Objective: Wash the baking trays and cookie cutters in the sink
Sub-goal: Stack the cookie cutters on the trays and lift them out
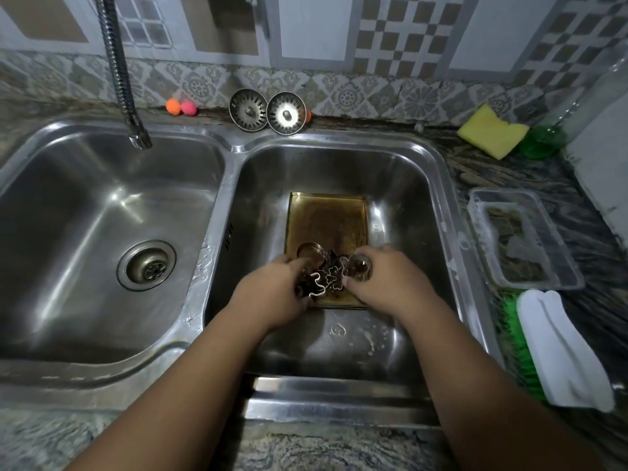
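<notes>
A stained golden baking tray [328, 220] lies flat in the right basin of the steel double sink [445, 185]. A cluster of metal cookie cutters [328, 271] rests on the tray's near end. My left hand [275, 292] curls round the cutters from the left, a wavy-edged one against its fingers. My right hand [387, 277] closes on them from the right, its fingers round a ring-shaped cutter [360, 266]. A round cutter [309, 251] stands just beyond the hands.
The flexible faucet [119, 69] hangs over the left basin, whose drain [146, 265] is open. Two strainer plugs [266, 110] lean at the back. On the right counter are a yellow sponge [491, 130], a clear plastic box [523, 239] and a green-and-white brush [557, 348].
</notes>
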